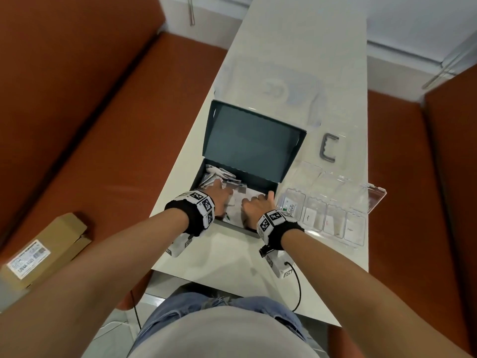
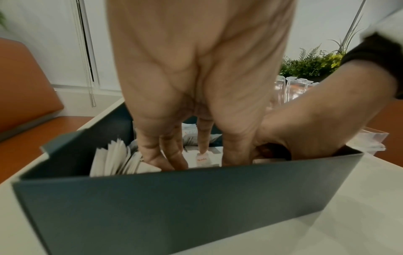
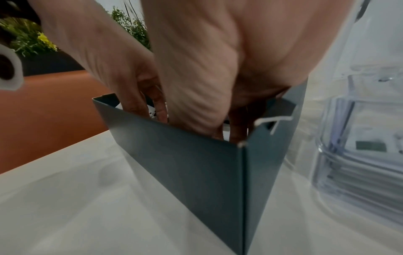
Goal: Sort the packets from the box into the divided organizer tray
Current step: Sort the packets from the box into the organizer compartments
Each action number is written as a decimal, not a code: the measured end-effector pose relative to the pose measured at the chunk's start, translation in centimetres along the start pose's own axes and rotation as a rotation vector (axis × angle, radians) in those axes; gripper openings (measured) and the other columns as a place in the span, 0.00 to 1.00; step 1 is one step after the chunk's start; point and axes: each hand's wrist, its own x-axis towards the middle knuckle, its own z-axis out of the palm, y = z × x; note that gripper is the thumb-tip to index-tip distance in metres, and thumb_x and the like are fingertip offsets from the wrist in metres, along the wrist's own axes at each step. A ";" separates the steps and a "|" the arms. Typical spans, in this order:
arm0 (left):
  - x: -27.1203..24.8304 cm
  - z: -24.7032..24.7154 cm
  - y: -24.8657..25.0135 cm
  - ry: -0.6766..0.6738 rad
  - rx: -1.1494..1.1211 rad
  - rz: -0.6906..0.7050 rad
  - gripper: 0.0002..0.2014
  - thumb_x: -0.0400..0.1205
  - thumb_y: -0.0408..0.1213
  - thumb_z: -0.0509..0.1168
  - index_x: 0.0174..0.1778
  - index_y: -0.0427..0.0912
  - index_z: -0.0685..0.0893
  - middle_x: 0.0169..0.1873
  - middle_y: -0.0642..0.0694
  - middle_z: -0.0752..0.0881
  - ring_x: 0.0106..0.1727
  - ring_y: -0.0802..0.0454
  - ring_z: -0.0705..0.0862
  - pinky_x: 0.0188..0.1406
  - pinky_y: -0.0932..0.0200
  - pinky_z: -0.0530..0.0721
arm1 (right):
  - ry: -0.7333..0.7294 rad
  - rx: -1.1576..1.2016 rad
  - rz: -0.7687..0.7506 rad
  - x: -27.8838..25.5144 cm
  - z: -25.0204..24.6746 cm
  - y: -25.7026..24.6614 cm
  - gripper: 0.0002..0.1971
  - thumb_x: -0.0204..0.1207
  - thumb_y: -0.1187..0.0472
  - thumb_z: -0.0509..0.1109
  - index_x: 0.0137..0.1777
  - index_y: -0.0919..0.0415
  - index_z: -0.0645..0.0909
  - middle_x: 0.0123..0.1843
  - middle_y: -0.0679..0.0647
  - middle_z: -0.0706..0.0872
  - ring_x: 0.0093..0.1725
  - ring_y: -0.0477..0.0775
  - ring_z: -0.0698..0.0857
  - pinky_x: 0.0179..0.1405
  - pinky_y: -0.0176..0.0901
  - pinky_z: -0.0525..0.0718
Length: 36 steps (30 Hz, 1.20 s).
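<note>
both hands are down inside the dark teal cardboard box [image 1: 238, 182] with its hinged lid thrown back, which sits on the pale white desk [image 1: 232, 257]. the left hand [image 1: 219, 196] reaches into the left half, its fingers [image 2: 170, 155] extended and spread down among the small white paper packets [image 1: 219, 177]; one fingertip rests on a flat packet with red lettering [image 2: 202, 159], and a fanned stack of packets standing on edge [image 2: 113, 158] lies just to its left. nothing looks pinched there, so that hand reads as loose and unclenched. the right hand [image 1: 254, 206] is in the right half of the box with its fingers curled under; whether they have closed on a packet i cannot tell, because the box wall hides the fingertips in the right wrist view.

the clear plastic divided organizer tray [image 1: 333, 218] stands just beside the box on its right, its near row of compartments running left to right and already holding a few packets, among them one with a green stevia label [image 1: 290, 204]. so the tray lies to the right of both hands, with the right hand the nearer; by my judgement a packet lifted here should travel rightward over the box's right wall.
</note>
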 end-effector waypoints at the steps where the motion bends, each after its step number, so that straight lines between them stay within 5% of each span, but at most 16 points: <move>1: 0.0 0.0 0.1 -0.005 -0.004 -0.004 0.31 0.81 0.32 0.66 0.80 0.45 0.64 0.72 0.36 0.62 0.62 0.32 0.79 0.62 0.49 0.80 | -0.007 -0.007 -0.011 -0.1 -0.1 0.1 0.14 0.73 0.55 0.68 0.58 0.56 0.79 0.55 0.56 0.84 0.60 0.60 0.78 0.69 0.62 0.58; 6: 0.0 -0.1 0.6 -0.017 -0.047 -0.033 0.33 0.79 0.31 0.69 0.79 0.45 0.64 0.74 0.36 0.62 0.63 0.31 0.79 0.63 0.44 0.81 | -0.017 0.120 -0.033 -0.2 -0.5 0.1 0.10 0.76 0.53 0.67 0.54 0.53 0.80 0.48 0.50 0.85 0.56 0.57 0.81 0.68 0.62 0.57; 14: 0.2 0.0 0.9 0.004 -0.095 -0.011 0.35 0.79 0.37 0.71 0.80 0.45 0.63 0.73 0.36 0.65 0.69 0.35 0.76 0.67 0.45 0.77 | -0.040 0.463 -0.056 -0.5 -1.4 0.2 0.17 0.75 0.54 0.70 0.63 0.54 0.82 0.60 0.53 0.85 0.65 0.58 0.78 0.75 0.64 0.59; 18: -0.2 -1.2 0.6 0.120 -0.070 0.104 0.24 0.81 0.37 0.66 0.73 0.39 0.74 0.68 0.39 0.77 0.72 0.42 0.72 0.70 0.51 0.71 | 0.060 0.691 -0.059 -1.7 -2.4 1.2 0.10 0.71 0.58 0.72 0.51 0.60 0.85 0.44 0.55 0.82 0.52 0.60 0.82 0.54 0.48 0.79; 21: -0.9 -2.5 0.2 0.286 -0.247 0.151 0.17 0.83 0.36 0.65 0.68 0.39 0.79 0.64 0.40 0.81 0.65 0.45 0.79 0.63 0.59 0.74 | 0.181 0.845 -0.058 -3.2 -3.7 3.0 0.12 0.70 0.60 0.75 0.52 0.63 0.86 0.39 0.51 0.83 0.43 0.53 0.79 0.42 0.41 0.74; 25: -1.9 -4.6 1.1 0.427 -0.578 0.172 0.20 0.88 0.51 0.54 0.66 0.43 0.82 0.61 0.45 0.85 0.61 0.49 0.83 0.63 0.54 0.79 | 0.289 1.022 -0.017 -5.5 -5.5 5.8 0.08 0.69 0.58 0.76 0.42 0.63 0.85 0.34 0.56 0.84 0.34 0.49 0.78 0.33 0.39 0.71; 30: -3.2 -6.0 4.8 0.191 -1.211 0.151 0.27 0.81 0.68 0.53 0.61 0.55 0.85 0.55 0.49 0.90 0.57 0.49 0.88 0.54 0.47 0.87 | 0.312 1.460 0.028 -7.8 -7.7 8.1 0.05 0.74 0.63 0.74 0.45 0.65 0.85 0.40 0.56 0.88 0.37 0.49 0.83 0.39 0.37 0.77; 33: -3.6 -6.0 7.0 0.001 -1.414 0.151 0.28 0.81 0.66 0.55 0.60 0.47 0.85 0.50 0.41 0.91 0.49 0.45 0.91 0.42 0.48 0.89 | 0.327 1.555 0.003 -8.5 -8.5 8.6 0.04 0.76 0.64 0.73 0.47 0.65 0.85 0.43 0.57 0.89 0.40 0.48 0.86 0.40 0.36 0.81; 36: -3.6 -5.7 8.7 -0.121 -1.537 0.191 0.27 0.84 0.60 0.58 0.66 0.41 0.82 0.55 0.35 0.89 0.55 0.40 0.89 0.45 0.43 0.90 | 0.378 1.567 0.032 -8.8 -8.5 9.3 0.09 0.77 0.63 0.72 0.51 0.70 0.84 0.43 0.62 0.88 0.39 0.50 0.84 0.41 0.44 0.80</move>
